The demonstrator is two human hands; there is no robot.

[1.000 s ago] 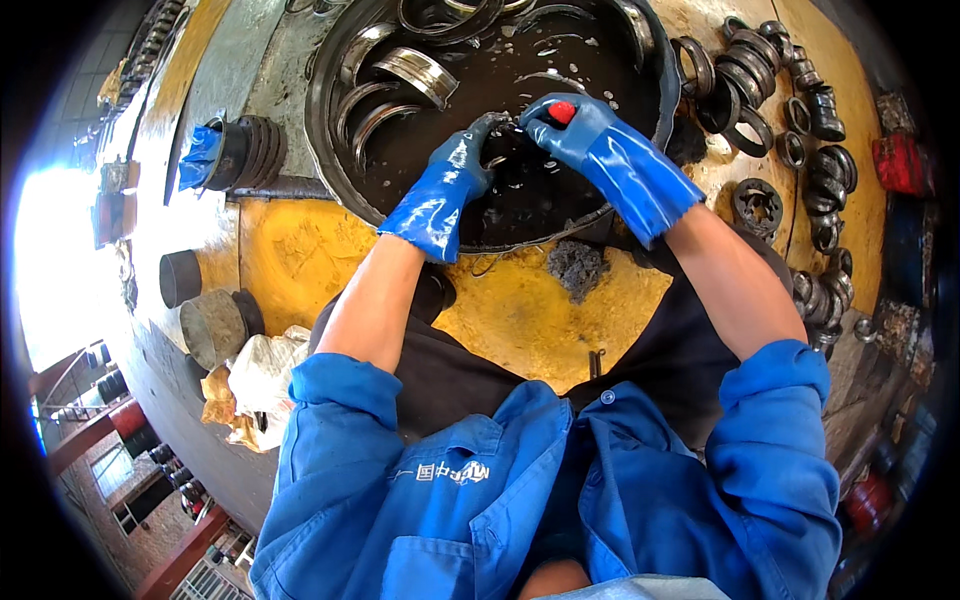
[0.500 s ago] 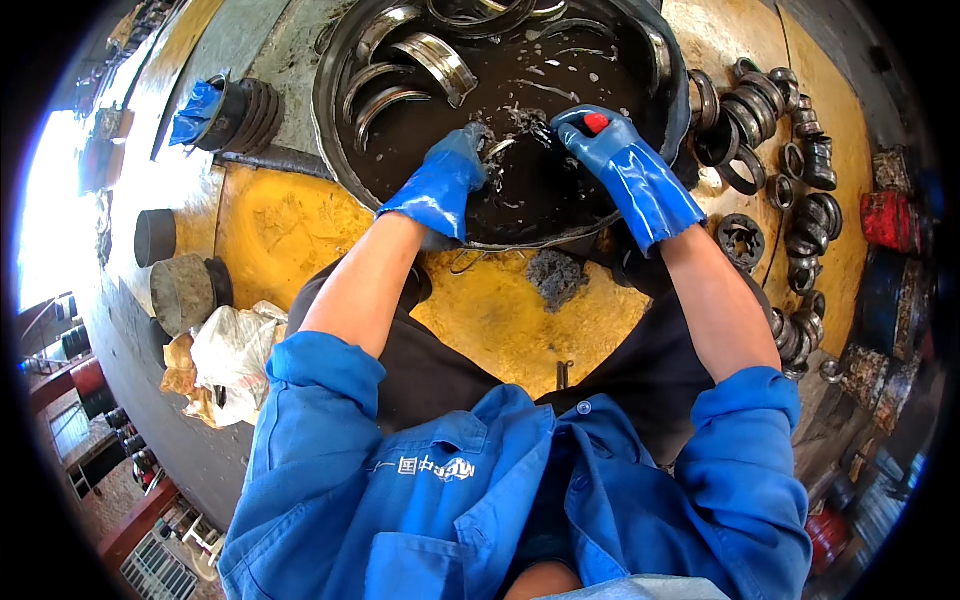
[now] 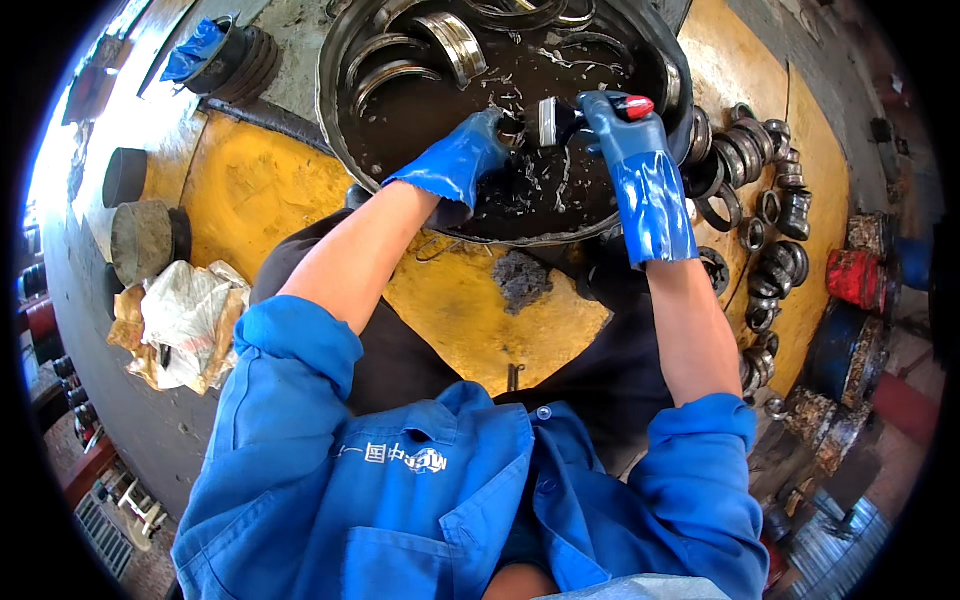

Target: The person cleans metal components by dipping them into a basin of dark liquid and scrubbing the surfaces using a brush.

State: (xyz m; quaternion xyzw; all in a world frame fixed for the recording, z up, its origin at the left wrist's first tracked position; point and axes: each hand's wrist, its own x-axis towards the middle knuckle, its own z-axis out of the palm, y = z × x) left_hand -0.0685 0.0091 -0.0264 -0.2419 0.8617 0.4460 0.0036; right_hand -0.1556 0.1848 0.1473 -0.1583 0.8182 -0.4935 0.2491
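Observation:
My right hand (image 3: 622,130), in a blue rubber glove, grips a paintbrush (image 3: 549,122) with a red-ended handle. The brush points left, its pale end toward my other hand. My left hand (image 3: 470,155), gloved alike, is closed over the near part of the basin, on what looks like a small metal ring (image 3: 512,128), mostly hidden by fingers and dark liquid. Both hands are above a wide round basin (image 3: 335,150) of dark, oily liquid with pale streaks. Large shiny metal rings (image 3: 452,48) lie partly sunk along its far and left sides.
Rows of metal rings (image 3: 745,150) sit on the yellow board at the right. A clump of dark grey rag or fibre (image 3: 521,281) lies between my knees. To the left are a plastic bag (image 3: 190,325), cylindrical pieces (image 3: 142,243) and stacked rings with blue material (image 3: 240,62).
My right hand has risen slightly and moved right, turning so that the brush shows clear of the liquid. My left hand has shifted a little right and up. The whole view has shifted.

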